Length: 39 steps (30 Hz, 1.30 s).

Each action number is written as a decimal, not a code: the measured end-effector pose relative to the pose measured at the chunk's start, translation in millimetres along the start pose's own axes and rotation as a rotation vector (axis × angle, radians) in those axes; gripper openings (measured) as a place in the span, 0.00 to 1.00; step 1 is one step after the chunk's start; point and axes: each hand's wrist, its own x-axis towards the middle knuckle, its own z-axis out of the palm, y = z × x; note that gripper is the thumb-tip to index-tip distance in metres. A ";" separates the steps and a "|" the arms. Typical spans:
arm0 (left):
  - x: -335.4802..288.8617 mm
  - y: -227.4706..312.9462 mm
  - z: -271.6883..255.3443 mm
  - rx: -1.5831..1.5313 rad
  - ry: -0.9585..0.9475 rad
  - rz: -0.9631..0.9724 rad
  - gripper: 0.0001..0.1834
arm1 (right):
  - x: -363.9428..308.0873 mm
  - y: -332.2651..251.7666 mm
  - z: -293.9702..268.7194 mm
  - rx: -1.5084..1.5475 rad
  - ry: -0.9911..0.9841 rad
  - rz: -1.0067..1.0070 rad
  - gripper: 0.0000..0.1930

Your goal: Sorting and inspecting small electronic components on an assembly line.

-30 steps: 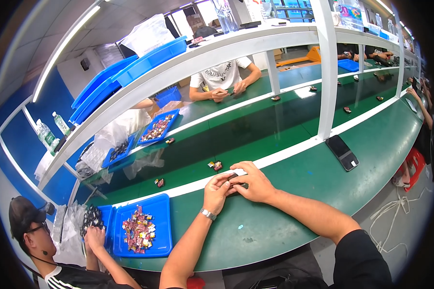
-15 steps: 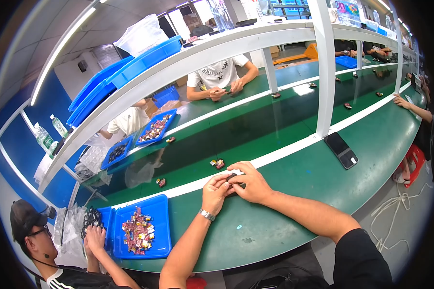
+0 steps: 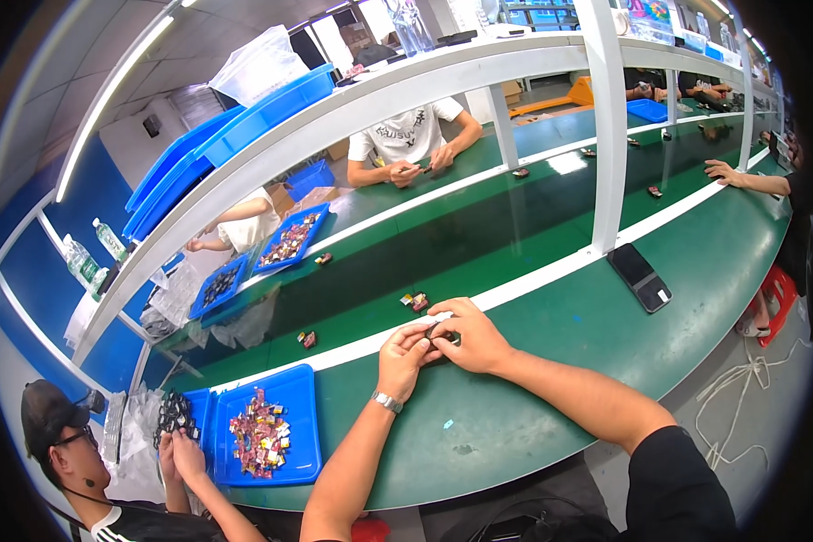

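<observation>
Both my hands meet over the near side of the green workbench, close to the white strip along the belt. The fingers of my left hand (image 3: 401,358) pinch a small black part (image 3: 439,335), its kind too small and covered to tell. My right hand (image 3: 471,340) closes on the same part from the other side, thumb and fingertips bent over it. Just beyond the strip, a small cluster of red, yellow and black pieces (image 3: 415,301) lies on the belt (image 3: 361,312). Another such piece (image 3: 308,340) lies farther left.
Left of my forearm sits a blue tray (image 3: 312,425) of small red and yellow parts. A co-worker (image 3: 59,434) handles black parts beside it. A black phone (image 3: 640,277) lies to the right, near a white shelf post (image 3: 609,135). Other people work across and along the belt.
My right fingers have curled in and shifted on the black part. Pieces on the belt have slid slightly right. The left co-worker's hands have drawn together; a far-right person's hand has reached over the belt.
</observation>
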 end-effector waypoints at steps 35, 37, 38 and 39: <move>-6.1 4.2 -17.6 0.050 -0.067 0.000 0.07 | -0.1 6.1 11.6 0.305 -0.183 0.273 0.06; -7.1 4.2 -15.6 0.044 -0.060 -0.009 0.10 | -0.1 11.2 9.2 0.347 -0.215 0.281 0.06; -6.7 4.0 -14.9 0.044 -0.058 -0.009 0.10 | 0.5 14.7 7.7 0.388 -0.246 0.289 0.06; -6.3 3.6 -13.5 0.051 -0.067 -0.010 0.10 | 0.5 18.2 5.0 0.387 -0.246 0.292 0.06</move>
